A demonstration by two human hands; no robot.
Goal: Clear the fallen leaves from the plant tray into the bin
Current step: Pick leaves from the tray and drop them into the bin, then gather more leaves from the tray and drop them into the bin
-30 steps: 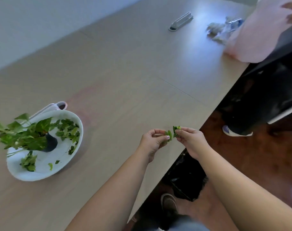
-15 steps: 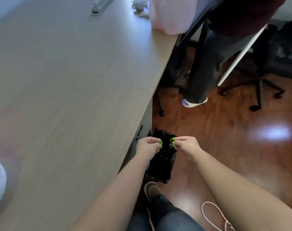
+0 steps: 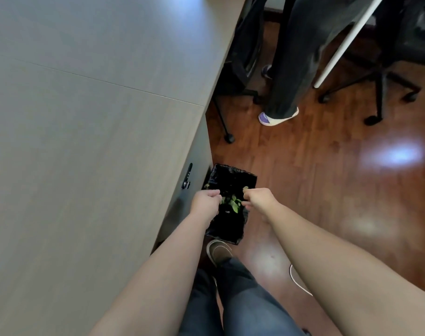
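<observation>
We held both hands over the black-lined bin (image 3: 227,209) on the wooden floor (image 3: 328,166), just beside the tabletop's (image 3: 85,141) right edge. Green leaves (image 3: 232,204) lay between our left hand (image 3: 205,202) and right hand (image 3: 258,198); we could not tell whether either's curled fingers gripped any.

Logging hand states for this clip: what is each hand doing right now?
Left hand: fingers curled, contents cannot be told.
Right hand: fingers curled, contents cannot be told.
</observation>
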